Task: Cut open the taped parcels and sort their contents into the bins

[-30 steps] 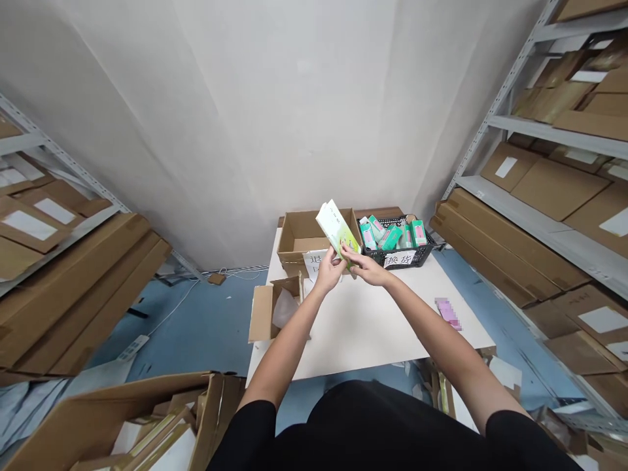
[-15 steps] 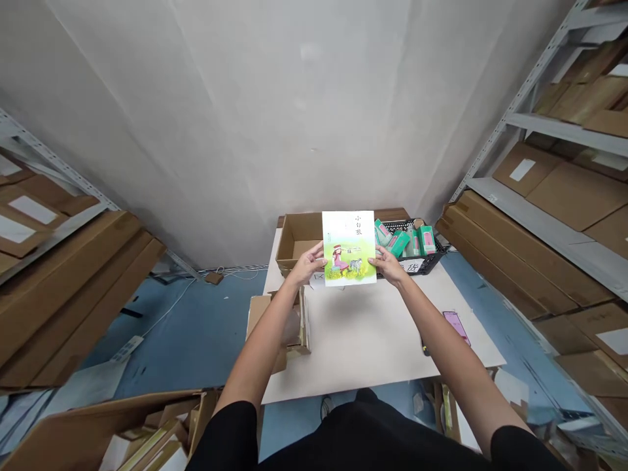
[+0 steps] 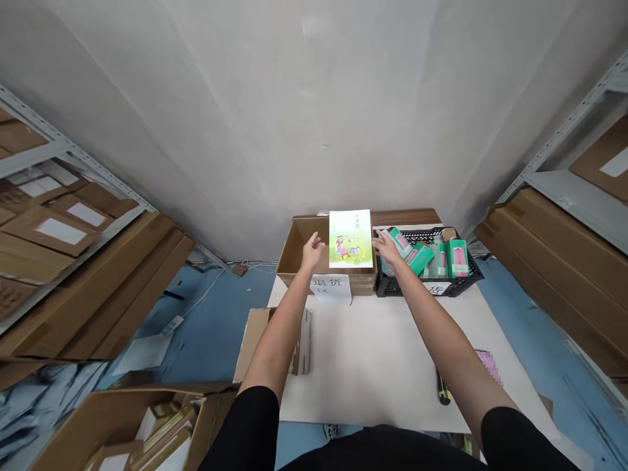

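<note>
1. Booklet (image 3: pixel 350 239) is upright at 12 o'clock, cover facing the camera, over the open cardboard box (image 3: pixel 298 243) at the far edge of the counter (image 3: pixel 373 353).
2. Left hand (image 3: pixel 313 249): fingers loosely spread, just beside the booklet's 9 o'clock edge. Can't tell if it touches.
3. Right hand (image 3: pixel 385 247): fingertips at the booklet's 3 o'clock edge. Can't tell if it pinches or only touches.
4. Black crate (image 3: pixel 422 286) of green packs (image 3: pixel 456 257) sits at 1 o'clock, touching the box.
5. Paper label (image 3: pixel 333 288) hangs on the box front.
6. Small carton (image 3: pixel 254 340) at the counter's 9 o'clock edge; yellow-black tool (image 3: pixel 443 390) at 4 o'clock.
</note>
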### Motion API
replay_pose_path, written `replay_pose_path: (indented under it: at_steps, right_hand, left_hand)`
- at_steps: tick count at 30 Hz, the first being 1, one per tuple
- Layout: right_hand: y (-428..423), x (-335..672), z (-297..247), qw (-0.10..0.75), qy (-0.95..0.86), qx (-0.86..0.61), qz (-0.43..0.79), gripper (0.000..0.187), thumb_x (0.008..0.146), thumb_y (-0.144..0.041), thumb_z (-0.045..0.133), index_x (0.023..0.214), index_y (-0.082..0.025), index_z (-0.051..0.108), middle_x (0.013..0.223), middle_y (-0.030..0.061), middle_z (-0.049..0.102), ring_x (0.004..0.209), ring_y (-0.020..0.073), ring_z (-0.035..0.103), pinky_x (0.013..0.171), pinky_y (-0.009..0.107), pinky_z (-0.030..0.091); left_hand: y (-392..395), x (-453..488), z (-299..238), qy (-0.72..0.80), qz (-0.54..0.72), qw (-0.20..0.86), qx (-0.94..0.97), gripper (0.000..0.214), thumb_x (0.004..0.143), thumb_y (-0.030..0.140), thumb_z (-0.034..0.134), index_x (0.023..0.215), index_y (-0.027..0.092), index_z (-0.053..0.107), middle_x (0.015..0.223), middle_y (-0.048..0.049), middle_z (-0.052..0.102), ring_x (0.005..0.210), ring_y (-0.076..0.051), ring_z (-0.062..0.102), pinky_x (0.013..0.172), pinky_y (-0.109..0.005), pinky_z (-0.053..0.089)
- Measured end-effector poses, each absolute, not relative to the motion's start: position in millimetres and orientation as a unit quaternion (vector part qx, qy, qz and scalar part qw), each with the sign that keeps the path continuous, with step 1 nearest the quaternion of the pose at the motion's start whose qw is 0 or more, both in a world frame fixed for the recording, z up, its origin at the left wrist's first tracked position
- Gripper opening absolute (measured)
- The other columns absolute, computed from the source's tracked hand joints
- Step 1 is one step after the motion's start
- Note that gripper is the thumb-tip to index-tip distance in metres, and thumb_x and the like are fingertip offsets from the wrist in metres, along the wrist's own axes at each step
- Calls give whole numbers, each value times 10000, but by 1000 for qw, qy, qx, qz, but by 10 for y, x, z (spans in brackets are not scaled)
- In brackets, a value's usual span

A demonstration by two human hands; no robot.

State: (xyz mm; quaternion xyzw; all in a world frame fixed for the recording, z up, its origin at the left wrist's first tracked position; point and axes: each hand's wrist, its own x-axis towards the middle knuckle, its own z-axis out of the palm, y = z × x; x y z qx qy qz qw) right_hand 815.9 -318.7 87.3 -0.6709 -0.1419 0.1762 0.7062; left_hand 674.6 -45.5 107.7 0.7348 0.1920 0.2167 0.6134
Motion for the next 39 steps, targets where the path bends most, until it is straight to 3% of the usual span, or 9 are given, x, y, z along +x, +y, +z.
replay_pose_path:
  at_steps: [7,11,16,20,23,26,29,35,39]
  right_hand:
    - [-2950,7461,359,653,-249,-699,150,740,866,-434,707,1572,-281,545,1487,141,626,1333,297,625,1120,519,533]
    - [-2613,6551,284,637,-287,-696,164,673,901,-408,670,1557,-303,561,1608,138,503,1401,311,568,1068,501,573]
    - [-1997,5372,139,608,-344,-691,184,631,928,-358,648,1554,-337,570,1649,103,450,1450,291,527,1130,497,533]
    - [-1478,4510,-157,529,-393,-711,248,632,941,-309,639,1568,-299,564,1693,127,399,1526,298,460,1171,507,498]
    - [-1372,4133,-428,367,-414,-782,286,660,905,-294,736,1547,-254,588,1732,168,345,1603,353,336,1256,583,363]
    - [-1648,3983,-687,213,-385,-859,263,655,840,-344,858,1456,-241,660,1773,179,260,1655,430,131,1284,677,198]
    - [-2103,3878,-913,164,-336,-896,240,665,784,-392,921,1388,-230,696,1800,174,169,1653,475,44,1270,722,140]
    - [-2671,3661,-1112,257,-302,-901,178,85,894,-235,790,960,-188,768,1807,121,172,1633,376,258,1271,579,339]
    - [-3165,3697,-975,315,-273,-902,111,65,932,-164,710,913,-211,751,1764,89,321,1610,324,336,1261,561,387]
  left_hand:
    - [20,5645,704,224,280,551,754,965,911,286,752,1731,289,244,1491,-139,642,1237,-223,704,1049,-372,583]
    - [299,4487,338,266,253,476,799,740,909,311,726,1608,230,498,1396,-134,705,1212,-255,719,974,-383,625]
    - [463,3312,-151,239,89,354,900,429,931,296,661,1342,198,734,1321,-130,754,1250,-288,704,1103,-444,568]
    - [384,2798,-543,164,-92,270,944,580,843,394,797,1380,186,722,1590,-173,566,1578,-389,389,1288,-544,343]
    - [233,2553,-816,158,-147,257,942,765,733,416,914,1427,188,688,1771,-178,278,1652,-430,180,1308,-556,285]
    - [43,2396,-1053,183,-129,297,928,578,792,357,881,1332,219,730,1815,-133,151,1601,-380,356,1240,-487,418]
    - [-164,2327,-1192,227,-81,331,912,257,929,284,729,1175,225,773,1812,-112,182,1452,-335,571,1149,-452,512]
    - [-597,2321,-1064,202,-53,352,912,221,976,203,613,1087,265,793,1786,-62,283,1221,-310,725,1068,-434,563]
    - [-1006,2473,-847,151,-31,334,930,175,985,240,629,1045,267,790,1788,-57,272,1281,-309,697,1051,-420,574]
